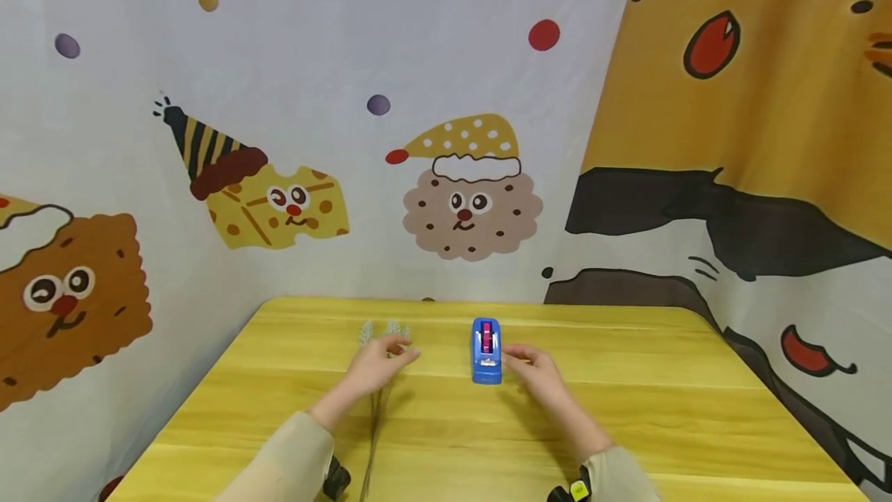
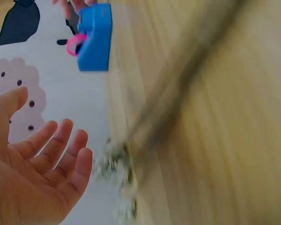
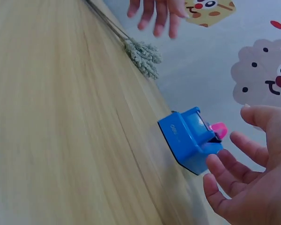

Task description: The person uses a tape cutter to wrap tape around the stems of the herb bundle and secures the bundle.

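We see a yellow wooden table point(image 1: 627, 409) against cartoon biscuit curtains point(image 1: 279, 138); both hands, left hand point(image 1: 379, 366) and right hand point(image 1: 536, 374), hover spread, holding nothing.

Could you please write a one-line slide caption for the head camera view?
Open left hand over dried sprigs, open right hand beside a blue tape dispenser on a yellow table.

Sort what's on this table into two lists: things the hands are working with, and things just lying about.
In hand:
- dried grass stems, under the open left hand
- blue tape dispenser, beside the open right hand

Just there:
- yellow wooden table
- cartoon backdrop behind it
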A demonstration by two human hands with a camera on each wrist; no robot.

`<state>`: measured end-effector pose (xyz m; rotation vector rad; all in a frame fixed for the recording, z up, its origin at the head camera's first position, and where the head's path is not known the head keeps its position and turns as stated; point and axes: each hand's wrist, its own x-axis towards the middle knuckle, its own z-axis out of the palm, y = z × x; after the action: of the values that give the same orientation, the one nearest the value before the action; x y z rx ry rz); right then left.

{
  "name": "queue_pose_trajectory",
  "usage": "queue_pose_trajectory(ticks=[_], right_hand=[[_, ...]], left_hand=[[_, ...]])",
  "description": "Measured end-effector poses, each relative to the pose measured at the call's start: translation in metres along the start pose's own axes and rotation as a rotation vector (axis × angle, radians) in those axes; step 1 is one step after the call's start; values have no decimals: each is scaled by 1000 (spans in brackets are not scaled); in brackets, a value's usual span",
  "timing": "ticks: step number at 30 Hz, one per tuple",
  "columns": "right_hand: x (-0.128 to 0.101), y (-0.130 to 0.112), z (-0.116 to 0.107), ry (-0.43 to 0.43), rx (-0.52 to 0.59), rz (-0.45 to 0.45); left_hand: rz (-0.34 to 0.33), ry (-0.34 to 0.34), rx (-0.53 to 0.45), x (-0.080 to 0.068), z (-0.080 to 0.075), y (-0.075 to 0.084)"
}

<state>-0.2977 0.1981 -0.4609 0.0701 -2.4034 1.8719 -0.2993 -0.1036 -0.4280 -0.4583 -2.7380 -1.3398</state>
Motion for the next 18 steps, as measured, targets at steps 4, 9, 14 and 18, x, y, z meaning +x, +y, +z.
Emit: queue_pose_trajectory(ticks=[4, 9, 14, 18], right_hand=[[5, 7, 10, 32, 94, 79], [11, 15, 23, 76, 171, 137], [12, 17, 31, 112, 174, 126], [12, 15, 36, 135, 113, 91]], left_hand=[[7, -40, -142, 14, 19, 8], [-23, -49, -345, 29, 42, 15], [-47, 34, -495, 47, 69, 22], [-75, 109, -580, 62, 87, 20]])
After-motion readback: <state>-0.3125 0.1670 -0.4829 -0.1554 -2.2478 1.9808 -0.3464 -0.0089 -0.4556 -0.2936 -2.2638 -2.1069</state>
